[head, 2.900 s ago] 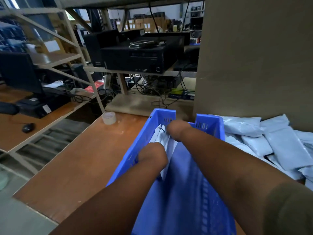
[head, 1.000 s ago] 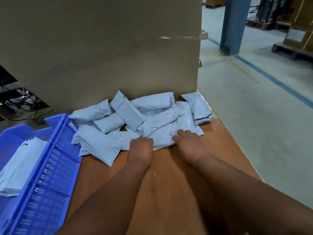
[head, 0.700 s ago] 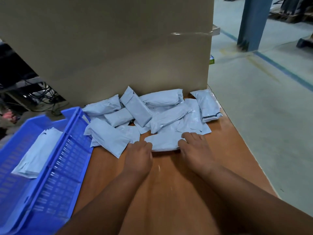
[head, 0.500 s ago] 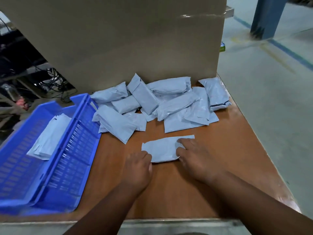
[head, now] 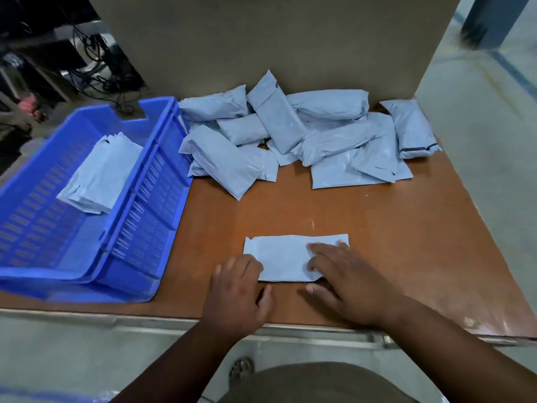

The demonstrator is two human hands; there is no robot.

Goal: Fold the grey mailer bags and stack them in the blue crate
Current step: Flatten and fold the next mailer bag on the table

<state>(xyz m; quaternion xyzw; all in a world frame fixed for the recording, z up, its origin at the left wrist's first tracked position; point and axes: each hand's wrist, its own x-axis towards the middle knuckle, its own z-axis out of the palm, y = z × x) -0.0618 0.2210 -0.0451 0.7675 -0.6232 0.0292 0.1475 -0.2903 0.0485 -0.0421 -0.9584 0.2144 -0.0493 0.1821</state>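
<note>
One flat grey mailer bag [head: 284,257] lies alone on the brown table near its front edge. My left hand [head: 236,295] rests bent fingertips on the bag's lower left corner, thumb on the table. My right hand [head: 345,283] lies with straight fingers on the bag's right part, thumb just below its bottom edge. The blue crate [head: 139,205] stands at the left, holding a stack of folded grey bags [head: 98,175]. A loose pile of stuffed and flat grey bags [head: 290,135] lies at the back of the table.
A tall cardboard wall [head: 261,39] stands right behind the pile. The table's front edge [head: 145,318] runs just under my wrists, and its right edge drops to the concrete floor [head: 479,141]. Shelving with cables [head: 87,68] is at the far left.
My hands left the crate, reached the pile and dragged one flat bag toward the front edge. The view tilted down, so the crate and the table's front edge now show.
</note>
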